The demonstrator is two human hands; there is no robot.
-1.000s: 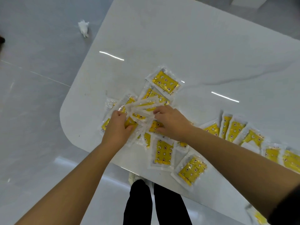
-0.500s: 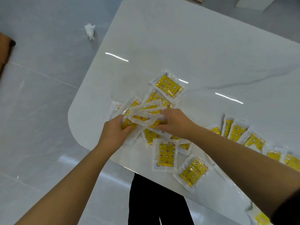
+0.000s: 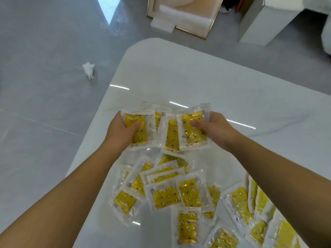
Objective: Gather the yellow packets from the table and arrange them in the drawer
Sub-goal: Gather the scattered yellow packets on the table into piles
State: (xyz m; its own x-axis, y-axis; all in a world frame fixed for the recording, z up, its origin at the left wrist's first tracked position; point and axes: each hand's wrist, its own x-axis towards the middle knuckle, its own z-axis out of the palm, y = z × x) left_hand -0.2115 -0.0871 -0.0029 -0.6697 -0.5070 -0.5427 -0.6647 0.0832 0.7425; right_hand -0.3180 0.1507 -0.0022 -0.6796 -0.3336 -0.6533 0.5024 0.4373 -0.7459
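Note:
Both my hands hold up a fanned bunch of yellow packets point(image 3: 170, 129) in clear wrappers, above the white table point(image 3: 215, 83). My left hand point(image 3: 121, 129) grips the bunch's left side, thumb pressed on the front packet. My right hand point(image 3: 215, 129) grips the right side, thumb across another packet. Below the raised bunch, several more yellow packets point(image 3: 179, 190) lie in a loose heap on the table. Others point(image 3: 258, 208) trail off to the lower right. No drawer is in view.
The table's rounded corner point(image 3: 143, 43) is ahead, with grey floor to the left. A crumpled white tissue point(image 3: 88, 69) lies on the floor. A gold-framed panel with white foam point(image 3: 180, 15) and a white block point(image 3: 265, 20) stand beyond the table.
Both hands have lifted a bunch of packets off the heap and raised it upright above the table. The view has tilted up, showing the table's far corner and the floor beyond.

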